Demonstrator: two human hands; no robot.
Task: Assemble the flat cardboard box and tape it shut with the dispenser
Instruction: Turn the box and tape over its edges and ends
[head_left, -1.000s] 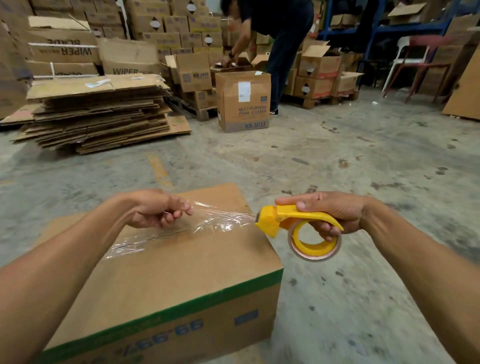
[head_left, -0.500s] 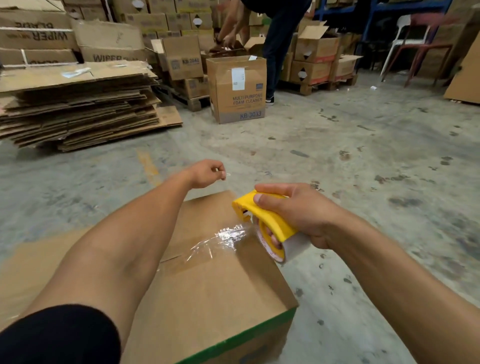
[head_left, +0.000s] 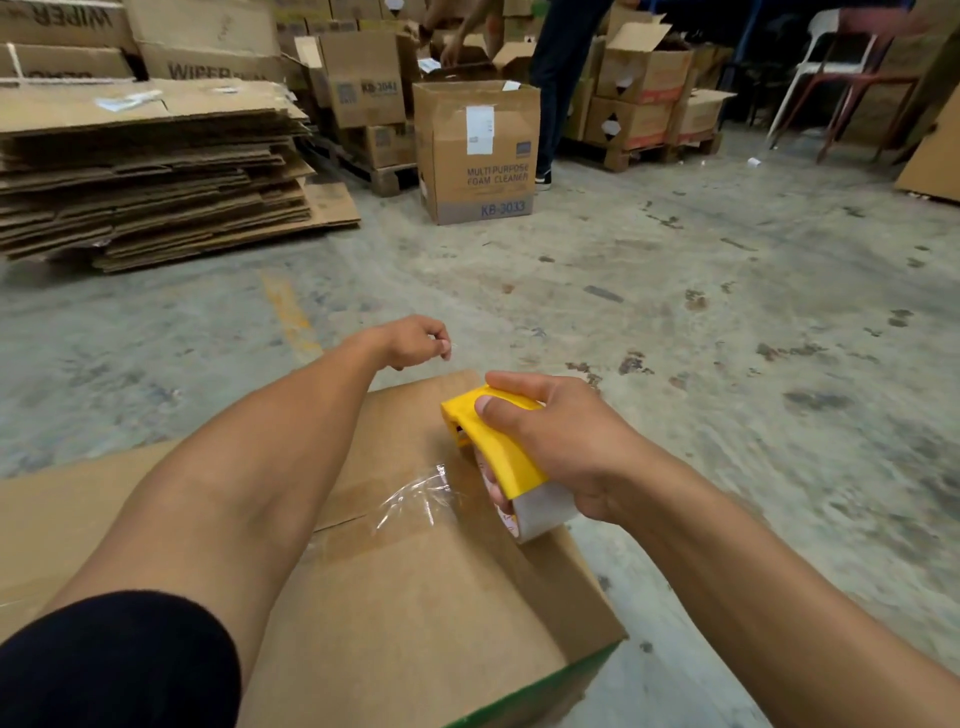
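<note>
Cardboard box sits on the concrete floor right under me, flaps folded down, top seam running across w/ a green band along the near lower edge. It's empty corrugated board I'd judge, so light and fairly stiff at the edges but the flap middles will give if I lean on them. Best to press along the seam near the corners, not mid-panel. It'd prob skid on the floor if I drag tape hard, so I need a steadying hand on it.

My left hand is out past the far edge of the box, fingers curled in a loose pinch. There's a tiny glint at the fingertips, maybe the tape end, but I can't tell for sure that it's holding anything.

My right hand grips the yellow tape dispenser, thumb on top of the handle, fingers wrapped round the back, roll hanging below just over the box's right side. Plastic handle is rigid and easy to hold; the cutter end needs care.

A crinkled strip of clear tape trails from the dispenser down onto the seam. Thin, sticky, floppy stuff, folds on itself fast, so keep it taut and handle only by the end. Seam isn't fully smoothed yet, so I reckon taping is partway through.
</note>
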